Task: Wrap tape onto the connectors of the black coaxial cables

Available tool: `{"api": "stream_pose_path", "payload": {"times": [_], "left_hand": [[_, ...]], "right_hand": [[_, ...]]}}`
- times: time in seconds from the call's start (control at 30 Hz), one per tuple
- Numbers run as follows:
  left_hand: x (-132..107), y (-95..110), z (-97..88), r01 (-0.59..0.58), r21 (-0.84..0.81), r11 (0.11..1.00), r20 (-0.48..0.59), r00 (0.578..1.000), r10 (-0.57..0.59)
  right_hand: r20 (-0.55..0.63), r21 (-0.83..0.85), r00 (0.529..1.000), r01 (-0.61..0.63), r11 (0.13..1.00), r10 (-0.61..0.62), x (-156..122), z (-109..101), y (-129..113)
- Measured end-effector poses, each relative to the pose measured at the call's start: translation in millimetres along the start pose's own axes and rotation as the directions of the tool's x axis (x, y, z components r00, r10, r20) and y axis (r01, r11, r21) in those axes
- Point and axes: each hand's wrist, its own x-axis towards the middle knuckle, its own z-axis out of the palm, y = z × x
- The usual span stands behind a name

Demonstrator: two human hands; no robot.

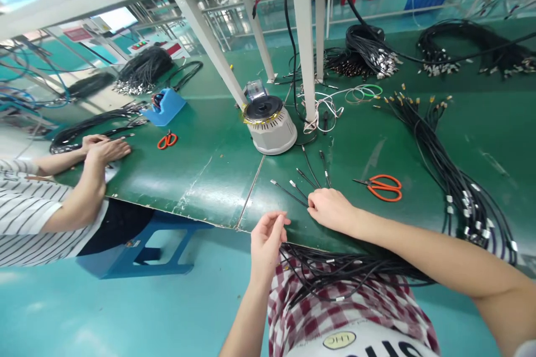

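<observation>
My right hand (331,210) rests on the green bench with its fingers curled over several black cables (309,164). Their ends fan out from under it, some tipped in white or silver. At the bench's front edge is my left hand (266,241), thumb and fingers drawn together in a pinch; whatever they hold is too small to make out. More black cables (355,269) with small white tags lie across my lap, just below that hand. Orange-handled snips (383,187) lie right of my right hand.
A grey round machine (273,128) stands beyond my hands, by white frame posts (304,39). A large cable bundle (456,178) lies right. At left, a co-worker's hands (106,149) are near other cables, orange scissors (167,139) and a blue holder (165,107).
</observation>
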Motion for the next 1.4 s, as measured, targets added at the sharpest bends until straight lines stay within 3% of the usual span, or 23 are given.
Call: {"api": "stream_pose_path", "payload": {"times": [0.17, 0.3, 0.43, 0.7, 0.87, 1.03, 1.13, 1.27, 1.4], "left_hand": [[9, 11, -7.1, -0.024, -0.092, 0.995, -0.043, 0.999, 0.020], [10, 41, 1.5, -0.065, -0.239, 0.969, 0.081, 0.993, 0.087], [1, 63, 15.8, -0.039, -0.283, 0.958, 0.183, 0.979, 0.094], [-3, 65, 23.4, -0.023, -0.278, 0.960, 0.182, 0.980, 0.076], [-5, 65, 21.2, -0.025, -0.253, 0.967, 0.187, 0.980, 0.074], [-9, 67, 26.1, -0.115, -0.108, 0.987, 0.129, 0.983, 0.129], [-12, 68, 30.7, -0.217, 0.058, 0.974, 0.122, 0.970, 0.209], [-15, 67, 36.1, -0.360, 0.237, 0.903, 0.073, 0.933, 0.352], [-13, 65, 40.3, -0.377, 0.290, 0.879, 0.069, 0.925, 0.374]], "right_hand": [[0.043, 0.166, 0.997, 0.049, 0.985, -0.057, -18, -19, -8], [0.095, 0.383, 0.993, 0.023, 0.923, -0.064, -50, -28, -20], [0.112, 0.459, 0.992, -0.003, 0.889, -0.055, -67, -24, -25], [0.075, 0.462, 0.992, 0.051, 0.885, -0.096, -72, -14, -32], [0.077, 0.477, 0.988, 0.079, 0.875, -0.132, -68, -30, -29], [-0.105, 0.654, 0.994, 0.083, 0.752, -0.018, -43, -76, -30], [-0.121, 0.736, 0.993, 0.098, 0.670, -0.012, -29, -95, -34], [-0.045, 0.810, 0.996, 0.080, 0.581, -0.074, -19, -100, -30], [-0.032, 0.855, 0.993, 0.088, 0.511, -0.118, -15, -93, -16]]}}
